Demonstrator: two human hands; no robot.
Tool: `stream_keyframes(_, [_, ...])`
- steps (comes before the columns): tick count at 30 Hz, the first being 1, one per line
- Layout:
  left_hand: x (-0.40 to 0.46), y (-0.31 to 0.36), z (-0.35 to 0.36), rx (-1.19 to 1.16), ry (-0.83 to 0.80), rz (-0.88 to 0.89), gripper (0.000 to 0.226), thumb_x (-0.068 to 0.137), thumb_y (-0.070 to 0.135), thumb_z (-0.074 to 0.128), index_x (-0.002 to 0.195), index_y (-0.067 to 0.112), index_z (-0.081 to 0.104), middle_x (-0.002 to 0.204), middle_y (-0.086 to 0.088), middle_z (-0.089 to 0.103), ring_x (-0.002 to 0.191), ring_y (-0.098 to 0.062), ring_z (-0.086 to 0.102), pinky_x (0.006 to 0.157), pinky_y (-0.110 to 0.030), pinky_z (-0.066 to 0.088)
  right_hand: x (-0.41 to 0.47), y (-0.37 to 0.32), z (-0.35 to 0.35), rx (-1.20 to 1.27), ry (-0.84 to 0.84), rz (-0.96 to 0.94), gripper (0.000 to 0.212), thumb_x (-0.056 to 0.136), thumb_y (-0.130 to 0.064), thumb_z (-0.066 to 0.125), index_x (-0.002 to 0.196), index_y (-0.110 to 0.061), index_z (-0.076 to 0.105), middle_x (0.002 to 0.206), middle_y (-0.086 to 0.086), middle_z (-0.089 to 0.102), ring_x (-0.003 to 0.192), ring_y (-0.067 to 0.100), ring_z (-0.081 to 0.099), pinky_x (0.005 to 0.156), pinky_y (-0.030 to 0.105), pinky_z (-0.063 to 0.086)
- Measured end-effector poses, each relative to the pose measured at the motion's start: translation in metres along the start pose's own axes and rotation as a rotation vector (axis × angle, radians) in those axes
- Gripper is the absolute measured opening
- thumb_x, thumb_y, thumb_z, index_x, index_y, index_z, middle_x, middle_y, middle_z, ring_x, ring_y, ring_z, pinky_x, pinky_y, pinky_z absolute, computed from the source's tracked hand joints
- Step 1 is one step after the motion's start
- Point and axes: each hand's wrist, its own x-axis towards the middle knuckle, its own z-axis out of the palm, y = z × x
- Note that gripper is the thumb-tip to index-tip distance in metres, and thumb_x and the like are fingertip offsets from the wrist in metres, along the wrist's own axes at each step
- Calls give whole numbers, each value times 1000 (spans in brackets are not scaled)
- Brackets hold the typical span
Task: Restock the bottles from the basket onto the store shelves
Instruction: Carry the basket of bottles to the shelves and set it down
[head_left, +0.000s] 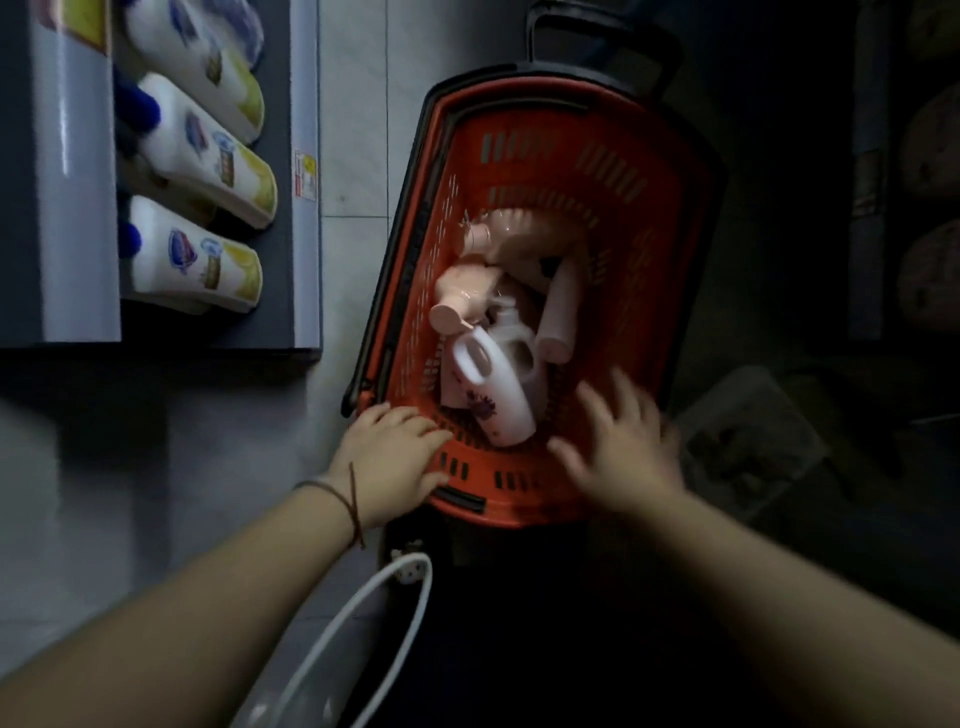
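Observation:
An orange shopping basket (613, 171) stands on the floor below me. A white jug bottle with a handle and purple flower print (493, 384) lies in it, with pink bottles (498, 260) piled behind it and a pale tube-shaped bottle (561, 306) to the right. My left hand (395, 452) rests on the basket's near left rim, fingers together, holding no bottle. My right hand (623, 452) hovers blurred over the near right corner, fingers spread, just right of the white jug.
Grey store shelves (67, 208) at the left hold white bottles with blue caps and yellow-green labels (208, 156). The basket's dark pull handle (602, 31) juts at the far end. A white cord (374, 613) loops near my body. A clear container (748, 436) sits in shadow at right.

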Motion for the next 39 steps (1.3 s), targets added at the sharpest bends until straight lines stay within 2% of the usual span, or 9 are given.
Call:
stream_keyframes(3, [10, -12, -33, 257, -168, 51, 64, 86, 58, 48, 138, 23, 41, 139, -3, 50, 137, -25, 34, 116, -50, 10, -31, -6, 35, -61, -301, -151, 81, 78, -76, 39, 146, -48, 4, 161, -4, 4, 146, 27, 9, 113, 58, 9])
stream_keyframes(6, [12, -12, -37, 306, -247, 49, 53, 90, 52, 47, 130, 19, 49, 134, -7, 54, 134, -27, 37, 114, -54, 13, -22, -2, 59, -260, -395, -202, 63, 95, -47, 37, 149, -41, 4, 160, 0, 11, 145, 30, 12, 111, 64, 5])
stream_keyframes(10, [16, -12, -32, 301, -189, 44, 51, 91, 53, 43, 128, 20, 53, 134, -2, 55, 137, -22, 35, 117, -52, 4, -1, 16, 61, -581, -262, -398, 46, 85, -24, 40, 127, -28, 60, 115, 10, 67, 97, 42, 63, 100, 70, 19])
stream_keyframes(15, [30, -8, -38, 239, -177, -50, 54, 92, 52, 41, 134, 18, 48, 144, -4, 46, 142, -21, 26, 119, -39, 5, 25, 37, 58, -606, -202, -441, 51, 70, -24, 33, 95, -21, 78, 80, 7, 75, 64, 38, 69, 71, 67, 49])
stream_keyframes(19, [56, -4, -62, 182, -177, -96, 54, 92, 51, 43, 133, 18, 51, 143, -3, 48, 141, -21, 27, 118, -36, 10, 50, 49, 22, -513, -255, -434, 52, 71, -21, 32, 95, -22, 78, 83, 7, 76, 66, 38, 69, 67, 59, 54])
stream_keyframes(23, [82, -10, -88, 145, -134, -109, 55, 91, 53, 44, 132, 18, 51, 139, -2, 51, 139, -20, 30, 117, -36, 13, 76, 48, -31, -670, -252, -543, 55, 95, -20, 13, 147, -21, 30, 144, 14, 44, 126, 43, 45, 109, 58, 25])
stream_keyframes(28, [100, -21, -108, 99, -65, -145, 72, 76, 71, 50, 123, 16, 56, 129, -1, 55, 131, -19, 37, 113, -35, 23, 114, 59, -53, -598, -193, -476, 52, 73, -24, 32, 98, -20, 77, 80, 7, 75, 67, 37, 71, 69, 56, 55])
stream_keyframes(35, [133, -36, -149, 5, -6, -248, 40, 91, 29, 51, 128, 16, 51, 143, -5, 46, 144, -22, 22, 118, -37, 12, 161, 50, -105, -545, -103, -473, 52, 66, -26, 32, 90, -33, 77, 81, -3, 76, 69, 27, 73, 63, 45, 59])
stream_keyframes(39, [151, -69, -180, -14, 15, -277, 42, 99, 14, 30, 140, 11, 38, 156, -10, 26, 149, -22, 6, 119, -39, 4, 183, 16, -157, -550, -173, -437, 54, 90, -16, 34, 140, -33, 44, 140, 4, 52, 128, 35, 48, 108, 51, 35])
